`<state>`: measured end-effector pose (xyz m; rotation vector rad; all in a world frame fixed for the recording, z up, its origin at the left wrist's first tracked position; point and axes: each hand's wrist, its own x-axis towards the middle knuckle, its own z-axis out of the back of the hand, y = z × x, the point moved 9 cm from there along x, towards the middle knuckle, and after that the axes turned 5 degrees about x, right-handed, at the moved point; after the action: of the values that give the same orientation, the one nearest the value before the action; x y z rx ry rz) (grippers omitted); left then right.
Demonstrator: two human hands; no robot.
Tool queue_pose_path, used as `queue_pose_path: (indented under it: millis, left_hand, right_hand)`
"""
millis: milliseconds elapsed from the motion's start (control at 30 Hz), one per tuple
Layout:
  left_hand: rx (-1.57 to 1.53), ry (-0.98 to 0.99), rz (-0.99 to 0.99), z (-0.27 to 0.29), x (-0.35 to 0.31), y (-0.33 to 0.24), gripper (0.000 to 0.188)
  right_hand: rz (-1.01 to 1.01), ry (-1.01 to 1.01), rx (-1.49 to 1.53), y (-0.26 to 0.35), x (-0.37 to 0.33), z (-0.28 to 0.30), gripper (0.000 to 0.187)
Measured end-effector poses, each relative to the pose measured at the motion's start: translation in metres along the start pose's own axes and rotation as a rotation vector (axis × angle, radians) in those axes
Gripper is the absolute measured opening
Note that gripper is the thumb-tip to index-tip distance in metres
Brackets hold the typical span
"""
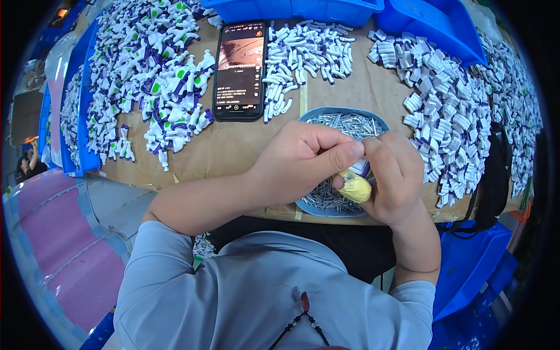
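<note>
Tabletop, white piece largely behind hands

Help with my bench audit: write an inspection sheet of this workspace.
Surface: brown table, taped.
Job's things: white-purple part at right hand; pins in blue bowl; heaps of figures, curved pieces, ribbed pieces.
Clutter: lit phone.
Hands: meeting over the bowl; left hand pinched shut, anything inside hidden; right hand around the part, yellow wrap on one digit.
Cables: nothing seen.
Surroundings: blue bins; person at far left.
</note>
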<state>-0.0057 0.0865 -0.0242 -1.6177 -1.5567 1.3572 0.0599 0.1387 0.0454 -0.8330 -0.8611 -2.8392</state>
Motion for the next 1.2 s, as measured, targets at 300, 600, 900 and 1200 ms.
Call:
queue_pose_path:
  millis: [300,600,900,1200]
  left_hand:
    - [0.198,-0.104,-0.087,0.012,0.0,-0.009,0.026]
    - [0.838,-0.293,-0.796,0.015,-0.012,-0.061,0.017]
    - [0.772,-0.331,-0.491,0.039,-0.001,-0.058,0.014]
    - [-0.028,-0.434,-0.665,0.09,0.006,-0.121,0.03]
  right_hand:
    - [-0.062,-0.034,-0.038,-0.005,0.002,0.001,0.036]
    - [-0.265,-0.133,0.341,-0.032,-0.009,0.009,0.031]
    - [-0.068,-0.322,0.498,-0.027,-0.017,0.034,0.035]
    - [-0.025,-0.09,0.583,-0.007,-0.009,0.02,0.02]
